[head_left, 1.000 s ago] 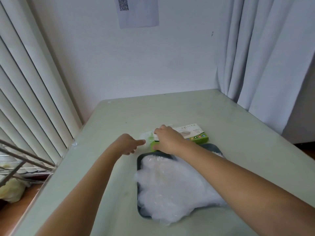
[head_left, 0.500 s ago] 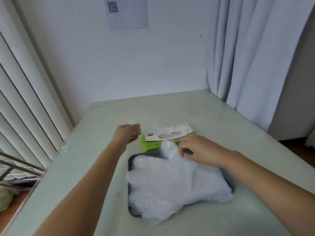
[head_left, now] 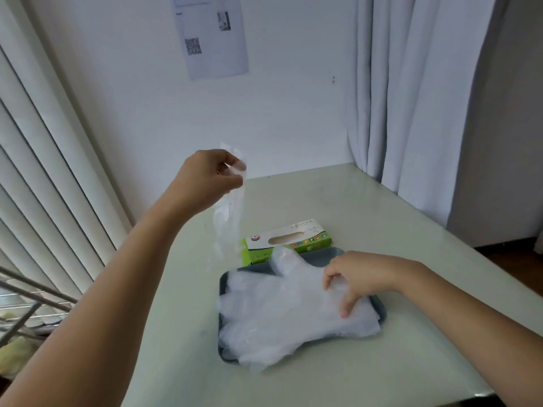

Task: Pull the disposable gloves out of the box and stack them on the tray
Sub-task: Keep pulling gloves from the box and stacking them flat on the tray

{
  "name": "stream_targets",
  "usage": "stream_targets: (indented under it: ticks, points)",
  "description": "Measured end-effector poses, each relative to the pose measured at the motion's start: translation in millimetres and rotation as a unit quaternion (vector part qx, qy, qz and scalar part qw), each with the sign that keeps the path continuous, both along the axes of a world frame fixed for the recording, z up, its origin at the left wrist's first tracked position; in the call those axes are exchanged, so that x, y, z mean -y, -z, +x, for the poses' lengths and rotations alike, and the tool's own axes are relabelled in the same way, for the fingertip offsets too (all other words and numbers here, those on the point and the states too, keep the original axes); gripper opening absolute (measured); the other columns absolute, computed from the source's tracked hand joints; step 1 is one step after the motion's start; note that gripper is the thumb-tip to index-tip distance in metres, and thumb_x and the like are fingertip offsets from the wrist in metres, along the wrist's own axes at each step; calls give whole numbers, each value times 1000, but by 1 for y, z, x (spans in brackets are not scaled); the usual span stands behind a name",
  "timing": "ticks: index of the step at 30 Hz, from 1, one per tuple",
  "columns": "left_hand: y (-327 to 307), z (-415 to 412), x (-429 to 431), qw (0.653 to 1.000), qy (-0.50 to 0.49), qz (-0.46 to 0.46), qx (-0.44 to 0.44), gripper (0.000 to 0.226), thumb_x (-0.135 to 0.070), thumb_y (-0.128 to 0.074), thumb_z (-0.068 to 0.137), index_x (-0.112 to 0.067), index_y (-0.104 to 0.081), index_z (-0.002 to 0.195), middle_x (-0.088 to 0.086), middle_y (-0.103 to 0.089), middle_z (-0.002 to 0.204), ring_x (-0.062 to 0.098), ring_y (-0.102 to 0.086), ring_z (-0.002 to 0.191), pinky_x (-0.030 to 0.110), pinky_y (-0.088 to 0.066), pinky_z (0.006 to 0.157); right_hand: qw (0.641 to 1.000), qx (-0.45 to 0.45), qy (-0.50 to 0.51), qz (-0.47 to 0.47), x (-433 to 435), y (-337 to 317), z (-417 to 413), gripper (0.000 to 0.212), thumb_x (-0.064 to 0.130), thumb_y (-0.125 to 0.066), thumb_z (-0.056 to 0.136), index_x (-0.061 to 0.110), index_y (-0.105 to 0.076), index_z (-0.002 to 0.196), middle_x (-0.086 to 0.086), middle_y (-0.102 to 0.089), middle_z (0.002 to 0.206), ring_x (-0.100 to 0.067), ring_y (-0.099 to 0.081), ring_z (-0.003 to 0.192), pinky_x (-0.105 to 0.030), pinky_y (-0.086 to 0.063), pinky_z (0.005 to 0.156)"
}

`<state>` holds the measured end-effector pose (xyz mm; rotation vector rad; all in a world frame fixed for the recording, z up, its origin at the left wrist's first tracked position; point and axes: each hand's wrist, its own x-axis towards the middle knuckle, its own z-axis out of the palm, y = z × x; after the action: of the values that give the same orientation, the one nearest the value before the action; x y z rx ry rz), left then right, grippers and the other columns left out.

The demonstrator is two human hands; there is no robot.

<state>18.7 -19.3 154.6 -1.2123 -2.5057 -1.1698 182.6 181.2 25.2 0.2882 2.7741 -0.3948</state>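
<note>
My left hand (head_left: 210, 177) is raised above the table and pinches a clear plastic glove (head_left: 227, 218), which hangs down to the left of the green and white glove box (head_left: 286, 240). The box lies on the table just behind a dark grey tray (head_left: 332, 254). A stack of clear gloves (head_left: 282, 312) covers most of the tray and spills over its front edge. My right hand (head_left: 357, 277) rests on the right part of that stack with its fingers curled down onto the plastic.
The pale table (head_left: 367, 207) sits in a corner, with vertical blinds (head_left: 44, 177) on the left and a grey curtain (head_left: 411, 98) on the right. A sheet with a QR code (head_left: 210, 36) hangs on the wall. A wire rack (head_left: 26, 306) stands beyond the table's left edge.
My left hand rose from beside the box, drawing a glove up and out. My right hand left the box and came down onto the right side of the stack.
</note>
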Motion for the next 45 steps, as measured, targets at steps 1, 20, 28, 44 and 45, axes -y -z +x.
stream_targets:
  ticks: [1,20,28,44,45]
  points:
    - [-2,5,1,1000,5,-16,-11,19,-12,-60,83,-27,-66,94,-7,-57,67,8,-54,60,15,-41,52,1000,-5,-2,-2,0,1,2,59,38,-83,67,33,-57,119,21,-44,100,-5,-46,96,-14,-35,69]
    - [121,108,-64,915,49,-273,-292,8,-15,-59,86,-15,-59,79,7,-65,88,25,-63,78,28,-14,44,759,-49,266,-593,4,0,9,69,55,-53,89,-10,-60,110,-28,-66,100,-34,-69,84,-35,-56,83]
    - [161,111,-62,895,80,-288,-332,37,-38,-90,42,-24,-56,46,-5,-43,38,10,-39,26,20,5,40,861,-96,300,-399,8,7,3,20,-1,-53,87,4,-57,69,-9,-62,61,-19,-63,57,-27,-58,66]
    - [170,92,-11,919,131,-353,-121,57,-44,-25,104,-15,-23,152,5,-13,161,19,-10,148,33,-6,118,825,-137,347,-426,-4,24,9,6,-7,-52,87,-3,-56,89,-15,-66,72,-18,-67,56,-27,-54,52]
    - [172,92,-11,914,152,-362,-103,58,-45,-21,104,-17,-15,154,4,-5,162,18,-2,149,34,-1,118,810,-145,351,-447,-3,26,11,9,-8,-50,88,-4,-56,93,-17,-64,79,-18,-69,60,-28,-56,54]
